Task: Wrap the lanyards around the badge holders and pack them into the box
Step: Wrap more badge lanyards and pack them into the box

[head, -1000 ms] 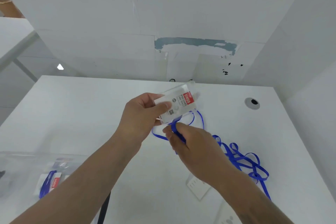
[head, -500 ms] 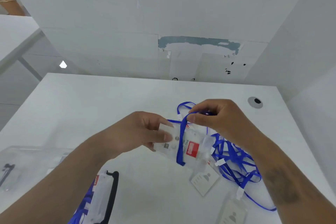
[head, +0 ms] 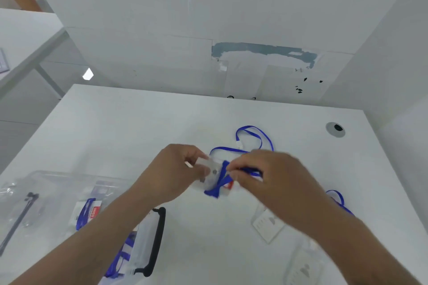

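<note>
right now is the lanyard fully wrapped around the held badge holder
No, a loose loop of the blue lanyard lies on the table beyond the badge holder.

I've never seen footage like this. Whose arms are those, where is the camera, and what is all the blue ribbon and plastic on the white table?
There is no machine here: these are a person's two bare arms, filmed by one wide-angle camera worn on the head, looking down. The left hand grips a clear badge holder. The right hand pinches a blue lanyard, part of which is already round the holder, while its loose end lies looped on the white table. At lower left is a clear plastic box with a black handle, holding wrapped badges. More badge holders lie at lower right. The picture is slightly blurred.
</note>
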Demonstrator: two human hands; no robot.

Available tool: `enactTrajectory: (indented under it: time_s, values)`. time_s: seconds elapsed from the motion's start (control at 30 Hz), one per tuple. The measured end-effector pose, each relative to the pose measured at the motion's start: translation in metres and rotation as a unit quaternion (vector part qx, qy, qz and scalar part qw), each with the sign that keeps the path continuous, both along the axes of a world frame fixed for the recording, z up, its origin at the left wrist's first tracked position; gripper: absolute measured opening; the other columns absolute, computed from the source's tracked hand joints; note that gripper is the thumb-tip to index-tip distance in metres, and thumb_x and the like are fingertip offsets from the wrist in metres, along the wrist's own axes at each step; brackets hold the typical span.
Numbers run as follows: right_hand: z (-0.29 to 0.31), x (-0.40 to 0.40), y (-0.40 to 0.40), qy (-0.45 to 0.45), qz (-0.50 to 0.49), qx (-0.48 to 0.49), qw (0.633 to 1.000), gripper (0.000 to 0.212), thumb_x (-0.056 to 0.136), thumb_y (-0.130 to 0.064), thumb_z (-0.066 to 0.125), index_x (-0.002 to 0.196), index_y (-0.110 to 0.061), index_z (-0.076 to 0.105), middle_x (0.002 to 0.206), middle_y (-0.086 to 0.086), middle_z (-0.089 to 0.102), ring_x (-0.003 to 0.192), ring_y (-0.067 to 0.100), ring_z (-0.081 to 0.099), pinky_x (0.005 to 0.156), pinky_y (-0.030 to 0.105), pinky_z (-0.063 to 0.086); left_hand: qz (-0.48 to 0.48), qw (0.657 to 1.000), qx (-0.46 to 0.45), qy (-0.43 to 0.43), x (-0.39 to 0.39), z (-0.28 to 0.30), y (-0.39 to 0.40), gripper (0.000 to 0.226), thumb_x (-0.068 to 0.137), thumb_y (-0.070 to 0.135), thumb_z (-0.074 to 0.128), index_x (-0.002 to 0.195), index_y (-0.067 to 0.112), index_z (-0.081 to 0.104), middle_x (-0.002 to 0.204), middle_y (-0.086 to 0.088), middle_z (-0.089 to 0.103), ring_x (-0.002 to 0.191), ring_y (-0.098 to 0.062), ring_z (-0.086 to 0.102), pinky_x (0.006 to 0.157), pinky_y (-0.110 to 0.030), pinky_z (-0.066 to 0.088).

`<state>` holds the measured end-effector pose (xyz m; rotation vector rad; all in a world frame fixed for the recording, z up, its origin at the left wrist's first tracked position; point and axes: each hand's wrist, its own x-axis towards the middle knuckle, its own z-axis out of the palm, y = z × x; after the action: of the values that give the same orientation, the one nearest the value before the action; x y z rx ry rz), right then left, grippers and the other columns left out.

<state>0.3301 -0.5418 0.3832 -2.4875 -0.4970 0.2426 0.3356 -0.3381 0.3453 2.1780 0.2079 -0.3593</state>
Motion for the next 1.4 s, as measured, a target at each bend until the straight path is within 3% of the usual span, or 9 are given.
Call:
enactTrajectory:
  time_s: [0.17,0.33,0.43,0.5,0.63,0.83,1.13,1.27,1.4]
  values:
    - [0.005,0.026,-0.002,0.128,-0.075,0.217,0.965,0.006,0.077,-0.028,0.080,0.079,-0.029,0.075,0.067,-0.019,0.068,0.054,-0.001,0.053,0.057,0.009,0.040,-0.121,0.965,-0.178,0.151,-0.021,0.027,0.025,0.014,0.085,0.015,0.072,0.099,0.015,0.074,0.088,-0.001,0.077,0.078,-0.012,0.071,0.073,-0.028,0.057]
    - [-0.036,-0.010,0.042,0.185,-0.106,0.223,0.951,0.034,0.089,-0.012,0.064,0.067,-0.035,0.073,0.053,-0.012,0.058,0.049,0.004,0.044,0.049,0.012,0.032,0.104,0.895,-0.415,0.127,-0.033,0.029,0.049,0.018,0.072,0.014,0.074,0.090,0.014,0.073,0.096,-0.015,0.075,0.082,-0.024,0.072,0.069,-0.030,0.059]
    - [-0.042,-0.051,0.072,0.177,-0.029,0.166,0.970,0.021,0.101,-0.030,0.047,0.108,-0.038,0.065,0.085,-0.010,0.068,0.062,-0.001,0.051,0.061,0.011,0.038,0.221,0.915,-0.328,0.084,-0.035,0.017,0.062,0.015,0.083,0.012,0.073,0.098,0.012,0.071,0.090,-0.007,0.078,0.079,-0.020,0.075,0.071,-0.029,0.061]
    - [-0.038,-0.069,0.090,0.133,0.052,0.055,0.988,0.024,0.104,-0.035,0.037,0.112,-0.030,0.058,0.099,-0.009,0.062,0.079,0.002,0.053,0.073,0.015,0.041,0.230,0.951,-0.203,0.043,-0.041,0.007,0.076,0.010,0.086,0.015,0.073,0.095,0.017,0.072,0.081,0.000,0.078,0.079,-0.020,0.075,0.071,-0.030,0.062]
    - [-0.015,-0.064,0.112,0.021,0.116,-0.043,0.992,0.027,0.101,-0.045,0.040,0.109,-0.030,0.062,0.080,-0.017,0.050,0.075,-0.001,0.046,0.066,0.013,0.037,0.153,0.985,-0.071,0.022,-0.059,0.000,0.106,0.009,0.087,0.021,0.072,0.084,0.029,0.070,0.077,0.010,0.076,0.077,-0.015,0.073,0.071,-0.031,0.058]
    - [-0.016,-0.033,0.160,0.010,0.094,0.009,0.995,0.014,0.082,-0.047,0.070,0.090,-0.036,0.072,0.108,-0.026,0.062,0.101,-0.004,0.054,0.084,0.016,0.044,0.103,0.988,-0.084,0.082,-0.084,-0.001,0.167,0.010,0.083,0.021,0.077,0.090,0.029,0.075,0.073,0.000,0.074,0.072,-0.016,0.068,0.067,-0.024,0.055]
    - [-0.064,-0.038,0.240,0.153,0.104,-0.032,0.982,0.016,0.085,-0.036,0.070,0.100,-0.037,0.066,0.086,-0.016,0.067,0.074,0.007,0.066,0.074,0.026,0.056,0.111,0.975,-0.074,0.179,-0.108,-0.036,0.230,0.009,0.086,0.015,0.073,0.095,0.017,0.072,0.048,0.015,0.055,0.072,-0.011,0.063,0.074,-0.029,0.058]
    - [-0.086,-0.039,0.253,0.147,0.156,-0.166,0.963,0.016,0.091,-0.031,0.062,0.104,-0.034,0.070,0.102,-0.013,0.067,0.086,0.009,0.060,0.073,0.025,0.047,0.158,0.965,-0.075,0.197,-0.113,-0.065,0.233,0.007,0.089,0.009,0.069,0.088,0.015,0.069,0.089,-0.010,0.074,0.085,-0.026,0.073,0.079,-0.039,0.062]
    - [-0.102,-0.042,0.258,0.166,0.170,-0.257,0.937,0.019,0.090,-0.025,0.061,0.106,-0.029,0.070,0.106,-0.005,0.067,0.092,0.016,0.063,0.073,0.028,0.049,0.115,0.967,-0.030,0.225,-0.112,-0.091,0.229,0.004,0.089,0.011,0.069,0.092,0.010,0.072,0.087,-0.014,0.075,0.076,-0.023,0.074,0.070,-0.032,0.063]
